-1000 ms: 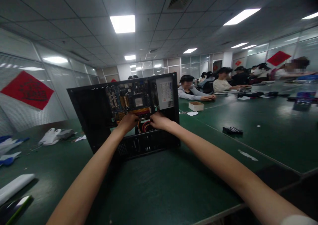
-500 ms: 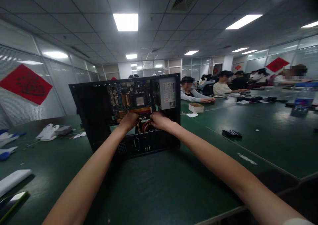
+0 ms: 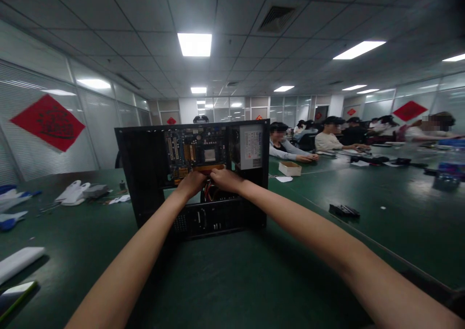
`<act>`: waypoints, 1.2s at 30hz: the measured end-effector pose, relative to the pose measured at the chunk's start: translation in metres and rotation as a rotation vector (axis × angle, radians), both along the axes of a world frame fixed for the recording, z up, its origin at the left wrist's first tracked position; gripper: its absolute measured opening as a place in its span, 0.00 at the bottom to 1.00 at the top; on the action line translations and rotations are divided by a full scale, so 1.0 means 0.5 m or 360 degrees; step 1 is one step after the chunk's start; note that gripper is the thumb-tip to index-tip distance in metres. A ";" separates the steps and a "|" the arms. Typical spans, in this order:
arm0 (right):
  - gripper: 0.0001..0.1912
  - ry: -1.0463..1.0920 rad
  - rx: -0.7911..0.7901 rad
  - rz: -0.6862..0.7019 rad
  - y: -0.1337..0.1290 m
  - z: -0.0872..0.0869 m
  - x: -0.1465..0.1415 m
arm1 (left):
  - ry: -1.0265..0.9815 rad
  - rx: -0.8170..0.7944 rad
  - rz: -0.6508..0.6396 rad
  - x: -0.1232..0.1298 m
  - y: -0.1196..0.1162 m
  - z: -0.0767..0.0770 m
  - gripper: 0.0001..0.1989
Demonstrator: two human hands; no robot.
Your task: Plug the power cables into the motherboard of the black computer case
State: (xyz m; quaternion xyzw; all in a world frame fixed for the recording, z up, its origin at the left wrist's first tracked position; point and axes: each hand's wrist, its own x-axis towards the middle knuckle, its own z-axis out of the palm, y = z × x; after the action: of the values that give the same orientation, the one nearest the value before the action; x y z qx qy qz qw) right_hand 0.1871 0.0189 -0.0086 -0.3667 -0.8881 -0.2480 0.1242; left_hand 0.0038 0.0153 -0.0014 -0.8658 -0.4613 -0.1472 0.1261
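Note:
A black computer case (image 3: pixel 141 169) stands on the table, its open side facing me. Inside it are a motherboard (image 3: pixel 198 144) and, at upper right, a silver power supply (image 3: pixel 251 147). My left hand (image 3: pixel 192 184) and my right hand (image 3: pixel 225 180) meet at the lower edge of the motherboard, by the orange and red slots (image 3: pixel 214 168). The fingers of both are closed and almost touch one another; whatever they pinch is hidden. Bundled coloured cables (image 3: pixel 209 193) hang just below my right hand.
On the green table (image 3: pixel 225 275), a white box (image 3: pixel 289 168) and a black plastic part (image 3: pixel 344 211) lie to the right. A white object (image 3: pixel 22 263) and a phone (image 3: pixel 16 297) are at left. Several people sit along the far right side, one person's hands (image 3: pixel 308 158) resting on the table.
My hands have come closer together, the right one moving left toward the left one. The light strip seen between them earlier is covered now. The whole view has shifted slightly.

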 end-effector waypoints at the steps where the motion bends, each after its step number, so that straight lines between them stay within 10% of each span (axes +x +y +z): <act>1: 0.14 -0.0026 0.0007 -0.0039 0.000 -0.002 -0.001 | 0.0021 0.0003 0.0023 0.000 -0.002 0.000 0.15; 36: 0.15 -0.0035 -0.0137 -0.0164 0.001 0.005 -0.015 | -0.0136 0.0004 0.0026 -0.010 0.025 -0.008 0.13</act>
State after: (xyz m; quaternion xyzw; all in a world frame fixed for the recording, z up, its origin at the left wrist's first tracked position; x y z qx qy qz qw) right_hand 0.1794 0.0196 -0.0060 -0.4142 -0.8791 -0.2197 0.0856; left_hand -0.0010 0.0279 -0.0054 -0.8548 -0.4731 -0.1834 0.1085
